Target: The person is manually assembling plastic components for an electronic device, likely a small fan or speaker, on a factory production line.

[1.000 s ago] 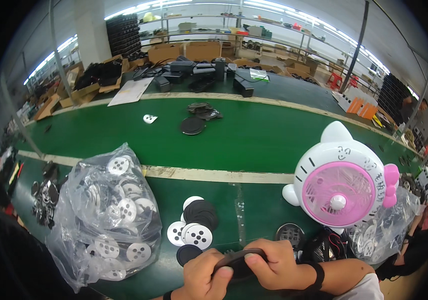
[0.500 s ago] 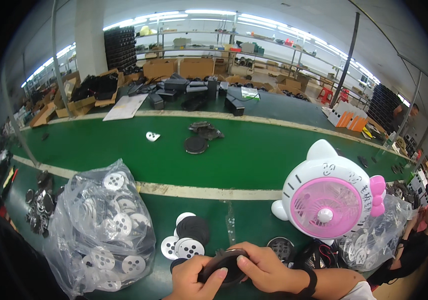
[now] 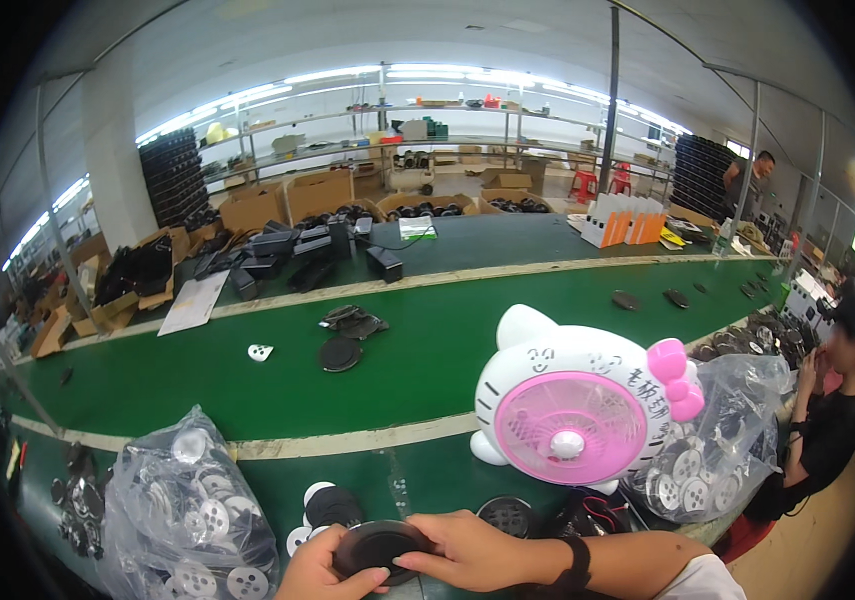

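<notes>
Since a second ago the head has lifted, yet both hands keep the black round disc (image 3: 380,548) at the near counter (image 3: 428,370) edge: right hand (image 3: 468,550) fingers pinching its rim, left hand (image 3: 323,572) probably gripping below. Left of the disc lies a clear bag of white discs (image 3: 188,510); behind it a white-and-pink cat-shaped fan (image 3: 578,415).

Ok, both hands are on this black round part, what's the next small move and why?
Probably lift the black disc a little toward the camera: the left hand and right hand grip it at the frame's lower edge, so its face is hard to see.
</notes>
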`<state>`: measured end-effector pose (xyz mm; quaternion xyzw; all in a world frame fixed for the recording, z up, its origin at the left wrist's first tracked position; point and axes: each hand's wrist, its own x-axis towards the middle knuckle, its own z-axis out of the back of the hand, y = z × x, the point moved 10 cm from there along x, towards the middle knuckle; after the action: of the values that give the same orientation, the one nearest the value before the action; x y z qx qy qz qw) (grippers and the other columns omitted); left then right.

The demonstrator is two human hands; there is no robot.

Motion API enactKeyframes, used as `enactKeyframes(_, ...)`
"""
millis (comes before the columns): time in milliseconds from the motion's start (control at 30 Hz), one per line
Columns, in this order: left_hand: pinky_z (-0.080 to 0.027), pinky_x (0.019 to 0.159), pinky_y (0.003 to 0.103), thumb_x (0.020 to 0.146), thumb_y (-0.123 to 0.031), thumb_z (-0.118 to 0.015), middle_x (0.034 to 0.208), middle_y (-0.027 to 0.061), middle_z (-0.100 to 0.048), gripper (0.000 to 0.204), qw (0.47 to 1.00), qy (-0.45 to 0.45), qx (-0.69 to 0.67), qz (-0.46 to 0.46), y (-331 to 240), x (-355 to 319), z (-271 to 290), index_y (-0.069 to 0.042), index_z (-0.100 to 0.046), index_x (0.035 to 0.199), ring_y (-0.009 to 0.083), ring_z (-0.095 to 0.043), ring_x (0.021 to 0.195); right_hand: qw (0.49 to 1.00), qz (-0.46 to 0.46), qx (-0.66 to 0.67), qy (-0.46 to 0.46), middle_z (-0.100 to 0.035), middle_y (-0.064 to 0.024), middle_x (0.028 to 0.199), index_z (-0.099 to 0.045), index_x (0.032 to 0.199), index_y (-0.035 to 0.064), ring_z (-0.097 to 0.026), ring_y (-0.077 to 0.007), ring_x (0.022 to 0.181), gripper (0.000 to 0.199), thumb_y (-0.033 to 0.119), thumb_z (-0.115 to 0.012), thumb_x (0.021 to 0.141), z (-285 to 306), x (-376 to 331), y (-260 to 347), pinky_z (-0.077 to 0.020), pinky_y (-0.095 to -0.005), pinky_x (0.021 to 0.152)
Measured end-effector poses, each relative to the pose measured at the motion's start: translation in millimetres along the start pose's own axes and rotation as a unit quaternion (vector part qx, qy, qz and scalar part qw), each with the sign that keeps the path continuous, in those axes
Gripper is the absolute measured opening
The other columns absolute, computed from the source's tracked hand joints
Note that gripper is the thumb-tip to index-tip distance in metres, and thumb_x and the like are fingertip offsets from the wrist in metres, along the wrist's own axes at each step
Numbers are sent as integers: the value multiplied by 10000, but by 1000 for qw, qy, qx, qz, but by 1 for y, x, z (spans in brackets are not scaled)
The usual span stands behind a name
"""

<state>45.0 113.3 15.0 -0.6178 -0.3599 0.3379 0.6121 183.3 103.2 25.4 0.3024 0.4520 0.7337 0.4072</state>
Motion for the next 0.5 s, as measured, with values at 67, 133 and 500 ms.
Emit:
enactKeyframes(67,-591,717,327,892,-61,-741,1067,107,-664,343,996,11,48,69,2,6,5,6,-610,1202,206,-680,919,998,-20,56,-22,-685,-117,816,-584,1203,-23,-665,-254,721,355,264,-647,1004,1,1,-5,-521,-347,675)
enactKeyframes(133,-580,677,311,888,-69,-748,997,98,-688,323,994,38,70,72,-6,22,11,16,-620,1172,185,-690,795,992,-34,114,-45,-686,-111,793,-588,1196,-26,-672,-261,712,356,262,-654,999,3,4,-11,-524,-339,669)
enactKeyframes(500,-455,1070,429,996,-186,-661,1624,226,-266,838,974,-205,-93,37,61,99,103,-50,-105,1607,285,-459,1351,964,0,-147,-224,-595,-199,1255,-501,1361,23,-579,-372,1180,511,242,-670,931,49,2,-24,-476,-456,998)
